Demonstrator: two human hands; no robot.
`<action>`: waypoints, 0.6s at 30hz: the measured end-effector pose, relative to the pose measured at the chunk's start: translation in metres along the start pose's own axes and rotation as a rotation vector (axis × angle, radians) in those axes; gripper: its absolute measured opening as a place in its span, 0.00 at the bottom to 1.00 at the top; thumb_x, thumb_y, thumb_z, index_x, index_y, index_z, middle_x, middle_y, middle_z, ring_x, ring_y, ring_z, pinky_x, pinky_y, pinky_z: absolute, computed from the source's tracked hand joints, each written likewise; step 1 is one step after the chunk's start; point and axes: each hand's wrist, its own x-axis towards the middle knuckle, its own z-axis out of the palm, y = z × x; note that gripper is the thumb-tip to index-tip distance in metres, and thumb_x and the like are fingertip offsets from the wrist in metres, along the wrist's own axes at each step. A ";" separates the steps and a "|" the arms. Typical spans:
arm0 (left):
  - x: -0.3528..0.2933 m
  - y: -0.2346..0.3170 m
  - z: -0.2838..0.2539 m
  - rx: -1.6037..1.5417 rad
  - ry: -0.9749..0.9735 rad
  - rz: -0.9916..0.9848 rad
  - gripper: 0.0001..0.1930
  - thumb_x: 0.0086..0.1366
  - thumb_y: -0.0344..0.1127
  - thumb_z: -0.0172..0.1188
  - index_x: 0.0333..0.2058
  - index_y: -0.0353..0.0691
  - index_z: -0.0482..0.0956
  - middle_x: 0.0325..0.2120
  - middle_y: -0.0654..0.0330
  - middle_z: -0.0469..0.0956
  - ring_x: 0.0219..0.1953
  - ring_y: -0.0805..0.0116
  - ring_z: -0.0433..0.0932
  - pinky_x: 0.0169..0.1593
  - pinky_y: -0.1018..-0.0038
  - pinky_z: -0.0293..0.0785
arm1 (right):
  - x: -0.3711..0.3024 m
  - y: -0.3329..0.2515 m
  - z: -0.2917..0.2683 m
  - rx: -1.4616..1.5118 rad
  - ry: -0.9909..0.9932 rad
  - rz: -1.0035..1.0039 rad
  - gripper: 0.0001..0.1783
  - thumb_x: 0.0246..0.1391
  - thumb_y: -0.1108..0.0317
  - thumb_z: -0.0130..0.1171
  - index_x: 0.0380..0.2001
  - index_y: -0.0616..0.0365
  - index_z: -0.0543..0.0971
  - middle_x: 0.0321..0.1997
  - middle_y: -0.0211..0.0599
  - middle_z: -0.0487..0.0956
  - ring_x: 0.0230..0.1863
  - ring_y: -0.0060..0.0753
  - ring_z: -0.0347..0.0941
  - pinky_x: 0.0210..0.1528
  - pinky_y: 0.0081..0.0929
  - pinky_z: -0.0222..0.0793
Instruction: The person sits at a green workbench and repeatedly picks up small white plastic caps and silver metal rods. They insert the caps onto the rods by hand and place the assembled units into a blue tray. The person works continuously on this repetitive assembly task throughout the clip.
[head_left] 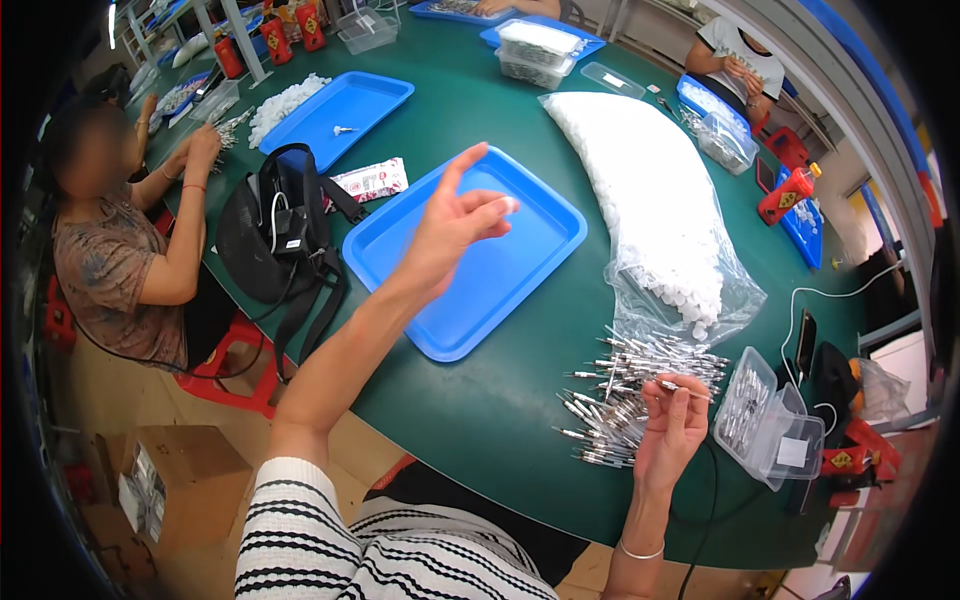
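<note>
My left hand (462, 222) hangs over a blue tray (455, 338), its index finger stretched out and the other fingers partly curled. A small pale spot shows at the thumb tip; whether it is the nail or a small piece, I cannot tell. At the lower right, my right hand (672, 432) pinches a slim metal rod (672, 385) between thumb and fingers. Just beyond and left of it lies a loose heap of similar silvery rods (612, 412). A large clear bag (650, 190) of small white pieces lies beyond the heap, its mouth toward me.
Right of the heap stands an open clear box (742, 405) holding rods. Left of the tray are a black bag (265, 235) and a printed packet (370, 180). Another blue tray (378, 95) lies farther back. Co-workers sit at the left (130, 240) and far right (740, 60).
</note>
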 end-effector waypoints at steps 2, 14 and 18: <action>0.017 0.006 0.011 0.004 -0.081 -0.003 0.37 0.61 0.31 0.61 0.65 0.45 0.50 0.36 0.59 0.78 0.36 0.74 0.75 0.45 0.74 0.72 | -0.003 0.000 0.001 -0.014 0.003 0.014 0.08 0.64 0.69 0.48 0.41 0.64 0.71 0.40 0.42 0.76 0.38 0.31 0.78 0.44 0.25 0.78; 0.026 -0.018 0.033 0.555 -0.445 0.071 0.29 0.59 0.31 0.60 0.59 0.44 0.64 0.30 0.64 0.75 0.33 0.79 0.71 0.40 0.80 0.69 | 0.000 -0.002 0.000 0.000 -0.003 -0.012 0.09 0.64 0.69 0.48 0.41 0.64 0.71 0.41 0.42 0.77 0.38 0.31 0.79 0.44 0.25 0.77; -0.006 -0.021 0.008 0.535 -0.400 0.021 0.23 0.60 0.31 0.60 0.55 0.42 0.70 0.30 0.65 0.76 0.31 0.79 0.71 0.38 0.79 0.69 | -0.002 -0.002 -0.001 0.003 -0.012 -0.002 0.09 0.64 0.69 0.48 0.41 0.64 0.71 0.41 0.42 0.77 0.38 0.31 0.79 0.44 0.25 0.77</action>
